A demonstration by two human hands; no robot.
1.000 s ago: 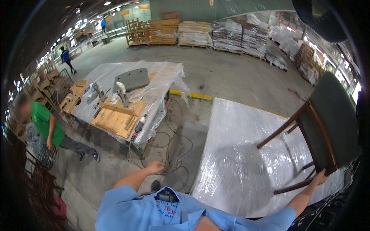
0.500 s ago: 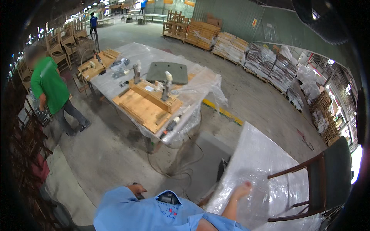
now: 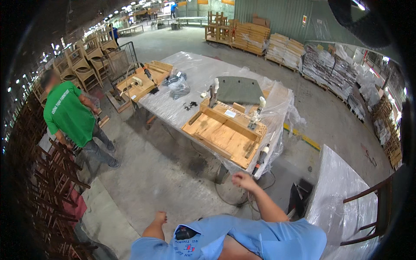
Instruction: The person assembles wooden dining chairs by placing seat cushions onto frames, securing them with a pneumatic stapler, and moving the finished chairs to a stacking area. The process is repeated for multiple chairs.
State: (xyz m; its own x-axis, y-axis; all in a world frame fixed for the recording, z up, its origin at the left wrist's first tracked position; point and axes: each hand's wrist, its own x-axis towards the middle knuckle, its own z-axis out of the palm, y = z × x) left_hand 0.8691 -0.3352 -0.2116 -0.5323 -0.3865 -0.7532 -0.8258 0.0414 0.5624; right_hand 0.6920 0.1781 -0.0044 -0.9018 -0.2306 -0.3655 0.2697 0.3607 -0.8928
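My left hand (image 3: 160, 216) hangs low beside my blue shirt, fingers loosely curled, holding nothing. My right hand (image 3: 243, 181) is raised in front of me, empty, just below the near corner of a plastic-wrapped worktable (image 3: 195, 82). On that table a wooden jig (image 3: 225, 132) with upright clamps sits nearest my right hand, and a grey seat panel (image 3: 239, 90) lies behind it. A dark wooden chair (image 3: 377, 208) stands on a second plastic-covered table (image 3: 342, 190) at my right, apart from both hands.
A person in a green shirt (image 3: 69, 113) stands at the left beside stacked dark chair frames (image 3: 47, 182). Cables (image 3: 229, 197) lie on the concrete floor under the worktable. Light wooden chairs (image 3: 82, 65) and pallets of stacked boards (image 3: 281, 47) line the back.
My view has swung left, away from the chair and toward the worktable. My right hand has let go of the chair and now hangs free in front of me.
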